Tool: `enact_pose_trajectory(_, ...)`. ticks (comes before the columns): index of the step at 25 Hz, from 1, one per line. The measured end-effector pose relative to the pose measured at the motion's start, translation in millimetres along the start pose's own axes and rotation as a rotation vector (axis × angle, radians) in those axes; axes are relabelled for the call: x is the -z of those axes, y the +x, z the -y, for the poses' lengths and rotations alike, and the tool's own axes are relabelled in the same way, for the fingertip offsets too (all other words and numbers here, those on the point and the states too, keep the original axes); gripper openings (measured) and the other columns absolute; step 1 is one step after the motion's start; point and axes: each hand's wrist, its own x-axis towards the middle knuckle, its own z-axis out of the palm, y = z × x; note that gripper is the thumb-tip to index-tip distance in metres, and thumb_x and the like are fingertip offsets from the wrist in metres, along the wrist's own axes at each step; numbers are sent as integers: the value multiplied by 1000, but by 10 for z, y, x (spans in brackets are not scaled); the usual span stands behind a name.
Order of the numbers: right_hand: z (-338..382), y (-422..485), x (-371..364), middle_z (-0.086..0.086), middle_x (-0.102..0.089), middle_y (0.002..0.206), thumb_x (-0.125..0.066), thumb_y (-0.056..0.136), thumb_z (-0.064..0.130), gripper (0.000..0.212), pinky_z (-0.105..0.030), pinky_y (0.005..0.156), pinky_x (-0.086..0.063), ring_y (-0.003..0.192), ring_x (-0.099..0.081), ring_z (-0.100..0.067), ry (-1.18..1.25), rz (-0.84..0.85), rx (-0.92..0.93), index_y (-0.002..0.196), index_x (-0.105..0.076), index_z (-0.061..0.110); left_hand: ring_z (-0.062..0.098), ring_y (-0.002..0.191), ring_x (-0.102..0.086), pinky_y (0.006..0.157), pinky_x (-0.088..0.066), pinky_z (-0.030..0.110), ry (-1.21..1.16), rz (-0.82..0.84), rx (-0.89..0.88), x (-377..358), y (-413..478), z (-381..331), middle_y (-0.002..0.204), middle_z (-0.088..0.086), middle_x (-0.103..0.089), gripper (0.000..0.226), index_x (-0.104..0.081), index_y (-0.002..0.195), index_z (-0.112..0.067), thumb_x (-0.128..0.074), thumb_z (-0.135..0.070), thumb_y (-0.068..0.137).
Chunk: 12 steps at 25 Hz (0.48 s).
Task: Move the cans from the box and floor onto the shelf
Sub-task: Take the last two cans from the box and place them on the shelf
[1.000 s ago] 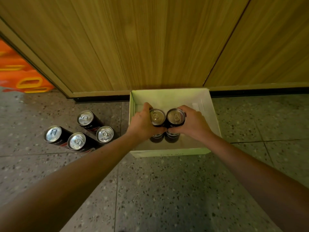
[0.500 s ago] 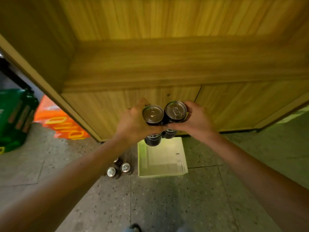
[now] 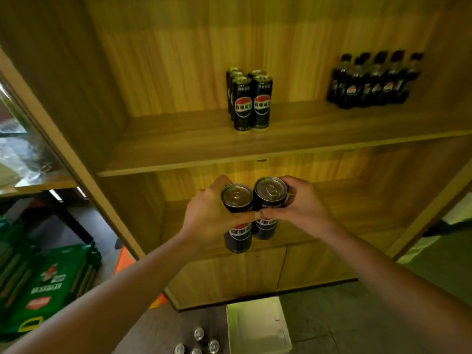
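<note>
My left hand (image 3: 209,215) grips a tall black can (image 3: 237,198) and my right hand (image 3: 304,203) grips a second black can (image 3: 270,191). The two cans are pressed side by side in front of the wooden cabinet, just below the upper shelf board (image 3: 178,149). Several black cans (image 3: 251,100) stand in a tight group on that shelf. Far below, the white box (image 3: 258,325) lies open on the floor, and several loose cans (image 3: 196,343) stand left of it.
A row of dark bottles (image 3: 375,80) stands at the shelf's right end. Bare shelf board lies left and in front of the can group. Green crates (image 3: 46,284) and an orange crate (image 3: 125,259) sit on the floor at left. The cabinet's side panel (image 3: 63,139) runs diagonally at left.
Both hands have lifted the two cans out of the white box and raised them from floor level to just under the shelf. The view has tilted up, revealing the shelf.
</note>
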Motion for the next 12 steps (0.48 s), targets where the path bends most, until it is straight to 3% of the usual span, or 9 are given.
enact_pose_trajectory(3,425,186,244,-1,-66,111,-85,54,24,65,-32,86,-51,101,-60,-15,-109,-59,48,112,-59,12,14,94,-66,79,-57,40,-23,-8,-26,333,260,-291,103,-2,-71,85,-56,108,-21,-72,-69,39)
enact_pose_trajectory(7,814,431,477,-6,-64,117,-84,57,21,66,-30,86,-49,103,-59,-15,-50,-76,67,116,-56,9,14,99,-65,83,-55,34,-96,-15,-75,617,545,-624,111,1,-69,88,-58,113,-17,-73,-63,39)
enact_pose_trajectory(12,938,851,745,-8,-64,117,-82,60,19,62,-25,72,-50,95,-58,-12,-11,-76,85,116,-56,8,13,92,-63,77,-53,30,-102,-42,-95,732,1048,-821,97,-5,-65,58,-57,100,-21,-81,-47,54)
